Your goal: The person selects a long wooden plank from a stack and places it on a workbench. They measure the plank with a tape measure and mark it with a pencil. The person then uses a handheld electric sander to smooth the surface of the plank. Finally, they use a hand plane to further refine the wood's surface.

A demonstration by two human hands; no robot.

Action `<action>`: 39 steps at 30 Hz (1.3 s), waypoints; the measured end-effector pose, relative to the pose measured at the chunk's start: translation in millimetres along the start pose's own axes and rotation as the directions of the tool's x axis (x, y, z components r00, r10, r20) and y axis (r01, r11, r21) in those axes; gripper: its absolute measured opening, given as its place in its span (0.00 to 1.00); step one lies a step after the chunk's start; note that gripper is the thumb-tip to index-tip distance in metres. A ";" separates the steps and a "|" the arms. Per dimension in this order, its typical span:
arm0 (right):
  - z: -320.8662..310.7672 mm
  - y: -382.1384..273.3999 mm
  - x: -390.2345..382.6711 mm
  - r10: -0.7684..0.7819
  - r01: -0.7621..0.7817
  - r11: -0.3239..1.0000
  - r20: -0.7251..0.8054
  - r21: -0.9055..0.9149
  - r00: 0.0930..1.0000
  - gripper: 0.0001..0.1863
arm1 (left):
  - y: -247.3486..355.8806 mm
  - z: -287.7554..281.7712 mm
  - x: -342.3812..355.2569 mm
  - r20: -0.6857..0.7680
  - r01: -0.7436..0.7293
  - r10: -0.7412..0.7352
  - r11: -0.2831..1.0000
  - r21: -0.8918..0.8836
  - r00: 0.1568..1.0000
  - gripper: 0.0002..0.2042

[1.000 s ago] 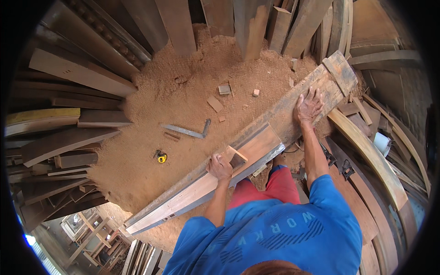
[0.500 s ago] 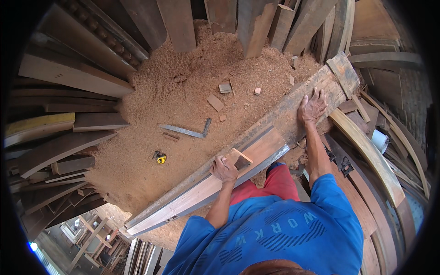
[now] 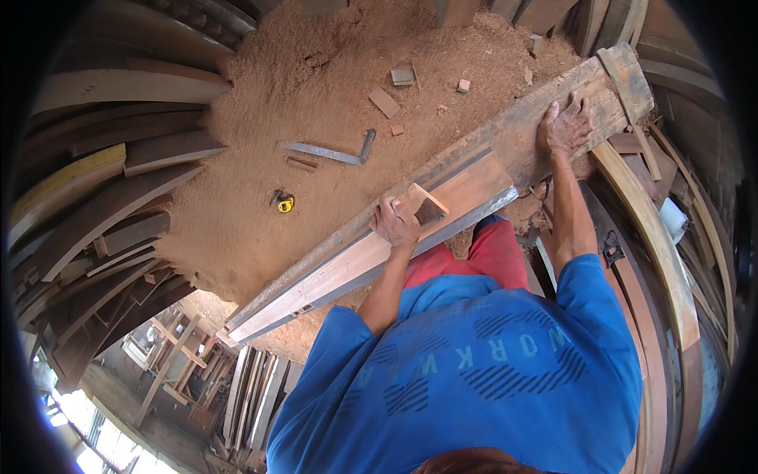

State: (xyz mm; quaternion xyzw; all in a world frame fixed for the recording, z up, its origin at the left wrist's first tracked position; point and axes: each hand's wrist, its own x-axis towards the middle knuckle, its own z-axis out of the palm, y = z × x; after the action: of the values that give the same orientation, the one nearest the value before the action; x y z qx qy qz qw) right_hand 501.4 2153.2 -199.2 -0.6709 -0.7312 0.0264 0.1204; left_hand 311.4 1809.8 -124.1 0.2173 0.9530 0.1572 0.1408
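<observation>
My left hand is closed around the end of a small wooden block that stands on a long reddish board. Dark strips run along the board's sides, and its nearer long edge looks pale. The board lies on a thick, worn plank that slants from lower left to upper right. Farther right, my right hand rests palm down on the bare plank, fingers spread and holding nothing. Just beyond it, a narrow wooden strip crosses the plank near its end.
Sawdust covers the floor ahead, where a metal square, a yellow and black tape measure and several wood offcuts lie. Lumber leans at the left. A handsaw's black handle and a long curved board are at the right.
The whole view has shifted, so the scene sits higher and a little farther right. Both hands keep about the same places on the block and plank.
</observation>
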 end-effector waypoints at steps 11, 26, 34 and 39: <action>34.8 24.8 6.4 0.013 -0.006 0.982 0.032 -0.188 0.999 0.32 | -6.0 5.3 -6.8 -0.132 -0.034 0.036 0.999 0.019 0.991 0.10; -103.9 -8.9 -22.5 -0.562 0.592 0.783 0.625 0.191 0.542 0.25 | -18.0 -3.7 -14.2 -0.094 -0.018 -0.012 0.948 -0.317 0.995 0.14; -157.6 -21.6 -219.8 -0.662 -0.161 0.716 0.586 0.679 -0.468 0.16 | -61.1 -87.2 -63.6 0.061 0.114 -0.102 0.667 -0.737 0.993 0.16; -183.7 -42.8 -211.7 -0.625 -0.025 0.760 0.720 0.650 -0.303 0.17 | -106.8 -81.4 -109.9 -0.046 0.119 -0.270 0.564 -0.817 0.962 0.16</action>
State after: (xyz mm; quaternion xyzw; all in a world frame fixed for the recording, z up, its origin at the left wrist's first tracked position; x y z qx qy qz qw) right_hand 513.4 1917.4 -42.3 -0.1241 -0.6712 0.6477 -0.3385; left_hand 339.7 1648.6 -66.5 0.0091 0.8035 0.5731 0.1608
